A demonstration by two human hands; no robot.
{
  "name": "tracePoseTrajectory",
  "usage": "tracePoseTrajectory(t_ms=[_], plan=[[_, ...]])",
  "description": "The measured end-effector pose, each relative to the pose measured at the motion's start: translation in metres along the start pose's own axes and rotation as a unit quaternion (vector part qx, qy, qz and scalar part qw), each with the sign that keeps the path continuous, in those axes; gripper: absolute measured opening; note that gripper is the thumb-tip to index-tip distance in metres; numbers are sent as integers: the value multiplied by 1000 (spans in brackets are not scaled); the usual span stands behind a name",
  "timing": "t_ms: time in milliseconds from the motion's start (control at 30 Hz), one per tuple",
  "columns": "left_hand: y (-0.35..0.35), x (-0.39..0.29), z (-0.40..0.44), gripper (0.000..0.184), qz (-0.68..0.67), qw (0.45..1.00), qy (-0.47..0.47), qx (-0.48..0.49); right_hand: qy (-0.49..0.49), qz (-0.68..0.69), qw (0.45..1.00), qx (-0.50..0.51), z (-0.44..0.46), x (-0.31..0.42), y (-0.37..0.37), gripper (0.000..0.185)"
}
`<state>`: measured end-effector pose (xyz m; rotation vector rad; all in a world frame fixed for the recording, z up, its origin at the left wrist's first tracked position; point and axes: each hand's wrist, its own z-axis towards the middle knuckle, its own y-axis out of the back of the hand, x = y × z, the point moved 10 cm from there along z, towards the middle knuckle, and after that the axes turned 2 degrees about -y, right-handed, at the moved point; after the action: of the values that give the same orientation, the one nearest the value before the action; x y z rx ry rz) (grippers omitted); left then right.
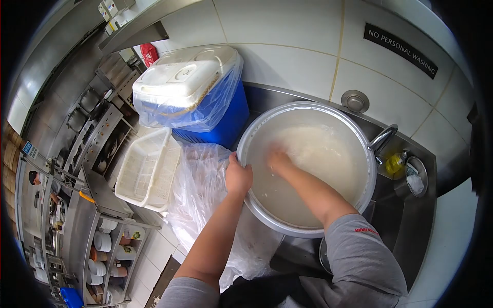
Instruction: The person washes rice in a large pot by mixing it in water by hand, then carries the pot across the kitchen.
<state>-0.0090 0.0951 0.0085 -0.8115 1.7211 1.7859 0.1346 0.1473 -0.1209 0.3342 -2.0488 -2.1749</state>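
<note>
A large round metal pot (292,231) stands over the sink, holding cloudy whitish water (334,169) with a pale mass in it that looks like rice. My left hand (239,175) grips the pot's left rim, thumb over the edge. Inside the pot, my right hand (280,159) reaches down into the water near the left wall. Its fingers are smeared by motion and partly hidden by the water, so their pose is unclear. A crumpled clear plastic bag (197,205) lies below my left forearm.
A blue bin (231,115) with a white lid (177,77) and a white plastic basket (149,169) stand left of the pot. At right are a tap (384,137), a yellow liquid bottle (394,163) and a small metal bowl (417,177). Another person (38,179) is far left.
</note>
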Motion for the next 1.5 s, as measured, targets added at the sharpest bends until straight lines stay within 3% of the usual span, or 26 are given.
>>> tracePoseTrajectory(t_ms=[133, 233, 300, 333, 433, 467, 567, 667, 733, 767, 833, 967, 1033, 1167, 1267, 1333, 1467, 1500], plan=[[0, 1, 0, 55, -2, 1000, -4, 1, -22, 149, 986, 67, -10, 23, -32, 38], [-1, 2, 1, 55, -6, 1000, -6, 0, 22, 233, 968, 91, -71, 49, 20, 35], [-3, 7, 3, 55, -7, 1000, -7, -5, 146, 113, 976, 117, -100, 75, 19, 33], [-4, 7, 4, 57, 2, 1000, -22, -13, 249, -37, 959, 132, -121, 86, 5, 33], [-2, 4, 3, 59, 11, 999, -32, -15, 322, 69, 941, 72, -160, 76, 2, 39], [-2, 4, 3, 59, 11, 1000, -26, -12, 322, 67, 942, 73, -164, 65, 5, 39], [-4, 7, 5, 59, 7, 1000, -17, -6, 482, -21, 876, 26, -188, 49, 35, 47], [-5, 8, 5, 60, 0, 1000, -21, -7, 420, 124, 893, 101, -166, 10, 54, 48], [-2, 6, 4, 57, 3, 1000, -15, -10, 246, 52, 952, 172, -138, -35, 28, 51], [-2, 6, 3, 54, 4, 1000, -11, -11, 247, 53, 952, 172, -133, -42, 29, 51], [-3, 8, 5, 54, 6, 1000, -9, -11, 65, 81, 942, 319, -124, -85, 3, 51], [-2, 8, 4, 56, 7, 1000, -5, -15, -2, 62, 967, 245, -105, -124, 7, 52], [-3, 9, 4, 57, 5, 1000, -11, -14, -120, 110, 954, 252, -107, -160, 1, 49], [-3, 7, 4, 57, -7, 1000, -7, -5, -163, 106, 944, 268, -113, -202, -52, 49], [-5, 9, 5, 62, 5, 1000, -25, -11, -139, -39, 967, 210, -115, -201, -66, 51], [-5, 9, 6, 61, 4, 1000, -24, -12, -16, -91, 934, 345, -131, -152, -59, 60], [-6, 10, 6, 61, 10, 1000, -19, -13, -23, -148, 931, 332, -161, -96, -19, 65], [-6, 9, 6, 61, 9, 1000, -21, -9, -21, -35, 953, 302, -166, -79, -7, 69]])
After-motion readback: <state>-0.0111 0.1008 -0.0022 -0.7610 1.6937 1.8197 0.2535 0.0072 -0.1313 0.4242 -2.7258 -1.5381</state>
